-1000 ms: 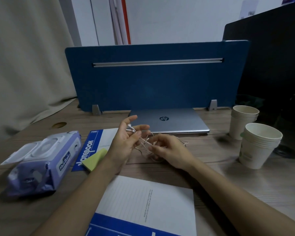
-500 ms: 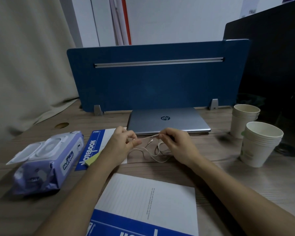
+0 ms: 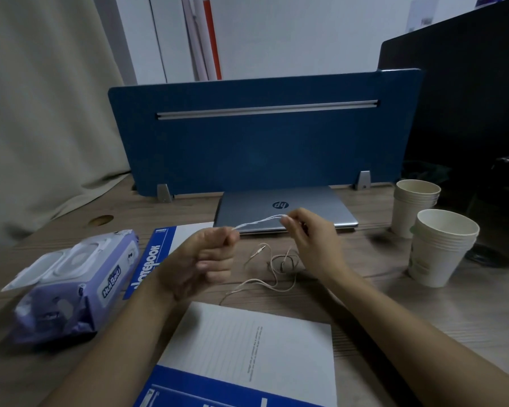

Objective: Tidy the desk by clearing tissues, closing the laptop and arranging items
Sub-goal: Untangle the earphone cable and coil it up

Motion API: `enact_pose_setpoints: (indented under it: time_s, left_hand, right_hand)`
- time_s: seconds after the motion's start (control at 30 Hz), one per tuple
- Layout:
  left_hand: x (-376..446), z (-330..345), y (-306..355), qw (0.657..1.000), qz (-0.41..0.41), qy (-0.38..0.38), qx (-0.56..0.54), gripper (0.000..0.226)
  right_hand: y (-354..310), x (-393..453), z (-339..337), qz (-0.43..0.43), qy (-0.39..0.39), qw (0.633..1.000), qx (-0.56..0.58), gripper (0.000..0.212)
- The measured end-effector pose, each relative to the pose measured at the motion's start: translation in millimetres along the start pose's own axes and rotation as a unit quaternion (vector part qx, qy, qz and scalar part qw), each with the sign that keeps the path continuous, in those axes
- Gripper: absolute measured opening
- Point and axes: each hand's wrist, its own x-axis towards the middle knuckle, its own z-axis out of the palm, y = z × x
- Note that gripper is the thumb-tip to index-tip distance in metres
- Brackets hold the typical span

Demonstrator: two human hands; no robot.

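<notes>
Earphone cable (image 3: pixel 259 222) being pinched taut between left hand (image 3: pixel 202 261) and right hand (image 3: pixel 312 240), fingers curled; rest lying tangled on desk (image 3: pixel 423 312).

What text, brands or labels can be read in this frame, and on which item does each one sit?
"hp": round logo on the closed laptop lid, seen upside down.
"NOTEBOOK": white letters on the blue band of the far notebook, partly hidden by the left hand.
"HugBeau", roughly: label on the purple wet wipes pack; blurred, spelling uncertain.
Small vertical print on the near notebook: too small to read.
Paper cups: no print legible.
</notes>
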Motion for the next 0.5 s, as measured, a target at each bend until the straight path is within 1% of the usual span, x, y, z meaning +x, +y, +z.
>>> enact_pose_setpoints:
  time_s: [0.03, 0.07, 0.1, 0.17, 0.23, 0.27, 0.33, 0.4, 0.5]
  left_hand:
    - [-1.8, 2.9, 3.2, 0.996, -0.006, -0.054, -0.065, 0.021]
    - [-3.0, 5.4, 5.5, 0.992, 0.011, -0.081, -0.096, 0.021]
    - [-3.9, 6.6, 8.2, 0.989, 0.040, -0.086, -0.111, 0.022]
    - [-3.7, 7.9, 11.0, 0.981, 0.091, -0.070, -0.158, 0.027]
    - [-1.1, 1.9, 10.2, 0.967, 0.153, -0.002, -0.206, 0.031]
    - [0.5, -2.3, 9.5, 0.961, 0.199, 0.057, -0.184, 0.032]
    - [6.0, -10.0, 8.2, 0.940, 0.287, 0.167, -0.083, 0.038]
    - [11.4, -18.5, 7.6, 0.917, 0.320, 0.235, -0.032, 0.042]
    - [11.1, -31.9, 6.8, 0.891, 0.323, 0.318, 0.006, 0.042]
  right_hand:
    - [0.9, -1.0, 2.0, 0.007, -0.034, 0.999, -0.007, 0.026]
    - [1.6, -2.3, 3.7, 0.006, -0.068, 0.997, -0.021, 0.027]
    - [1.8, -3.6, 5.6, -0.001, -0.099, 0.994, -0.038, 0.026]
    - [1.0, -6.7, 8.8, -0.018, -0.145, 0.987, -0.070, 0.022]
    - [-1.8, -9.8, 11.9, -0.036, -0.190, 0.977, -0.086, 0.020]
    - [-3.9, -11.3, 13.6, -0.044, -0.214, 0.971, -0.093, 0.020]
    - [-9.1, -13.5, 16.2, -0.066, -0.254, 0.958, -0.112, 0.024]
    - [-14.5, -15.6, 17.6, -0.118, -0.273, 0.946, -0.127, 0.027]
    - [-22.4, -21.0, 19.6, -0.192, -0.291, 0.927, -0.139, 0.025]
